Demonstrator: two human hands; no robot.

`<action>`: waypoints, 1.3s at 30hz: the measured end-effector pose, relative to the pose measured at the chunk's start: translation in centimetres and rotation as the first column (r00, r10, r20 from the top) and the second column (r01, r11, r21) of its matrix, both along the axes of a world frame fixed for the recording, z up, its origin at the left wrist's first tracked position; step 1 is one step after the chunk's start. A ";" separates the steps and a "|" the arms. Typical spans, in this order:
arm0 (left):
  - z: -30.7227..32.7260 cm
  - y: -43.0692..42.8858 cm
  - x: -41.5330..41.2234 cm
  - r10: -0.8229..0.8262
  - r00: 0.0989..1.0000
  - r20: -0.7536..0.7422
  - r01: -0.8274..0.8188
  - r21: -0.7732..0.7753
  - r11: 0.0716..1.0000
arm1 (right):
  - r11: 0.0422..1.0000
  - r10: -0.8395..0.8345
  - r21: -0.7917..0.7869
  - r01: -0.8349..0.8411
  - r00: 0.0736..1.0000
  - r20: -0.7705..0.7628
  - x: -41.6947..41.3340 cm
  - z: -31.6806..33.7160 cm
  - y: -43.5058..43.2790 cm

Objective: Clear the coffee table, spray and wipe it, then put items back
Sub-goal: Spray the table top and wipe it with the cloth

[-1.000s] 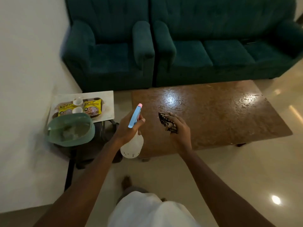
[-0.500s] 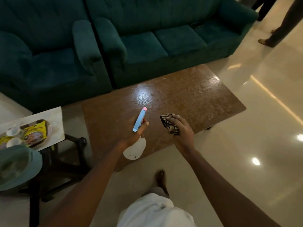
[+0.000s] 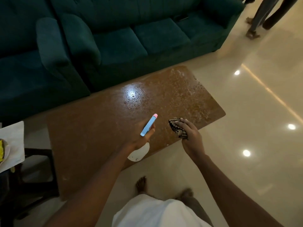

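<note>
The brown coffee table point(image 3: 98, 128) has a bare top, wet and speckled with droplets toward its right end. My left hand point(image 3: 142, 136) grips a spray bottle point(image 3: 148, 125) with a blue and pink head and a white body, held over the table's near edge. My right hand point(image 3: 190, 136) is closed on a dark patterned cloth point(image 3: 177, 128), hovering above the table's front right part, beside the bottle.
Dark green sofas point(image 3: 114, 38) stand behind the table. At the far left, a white side table point(image 3: 13, 141) holds a tray with a yellow packet. Another person's legs point(image 3: 262, 15) are at the top right. My bare feet point(image 3: 142, 184) stand on the glossy floor.
My view has swung right and closer to the table. Both hands kept their grips and stay together over the table's front edge; the side table has slid to the left edge.
</note>
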State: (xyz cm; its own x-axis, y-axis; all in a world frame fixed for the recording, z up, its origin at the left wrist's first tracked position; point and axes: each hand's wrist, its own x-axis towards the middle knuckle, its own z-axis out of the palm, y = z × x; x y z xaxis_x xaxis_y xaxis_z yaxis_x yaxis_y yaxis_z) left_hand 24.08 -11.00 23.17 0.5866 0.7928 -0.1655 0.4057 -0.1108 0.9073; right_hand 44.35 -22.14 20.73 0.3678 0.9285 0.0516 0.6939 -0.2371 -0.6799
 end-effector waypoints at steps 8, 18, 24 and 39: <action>-1.3 -1.2 11.8 0.085 0.996 -0.027 -0.085 0.017 0.996 | 0.999 0.047 -0.025 -0.046 0.999 0.018 14.1 -1.4 -0.6; -1.6 -3.6 26.2 0.165 0.982 -0.087 -0.170 -0.050 0.984 | 0.997 0.057 -0.050 -0.059 0.998 -0.026 28.7 -1.6 -0.5; -5.1 -1.9 32.0 0.143 0.977 -0.158 -0.148 -0.020 0.989 | 0.991 0.028 -0.126 -0.032 0.999 -0.032 34.1 -4.7 1.4; -17.4 3.0 38.1 0.100 0.936 -0.339 -0.117 -0.031 0.993 | 0.982 -0.042 -0.186 0.026 0.996 -0.081 42.9 -17.1 7.6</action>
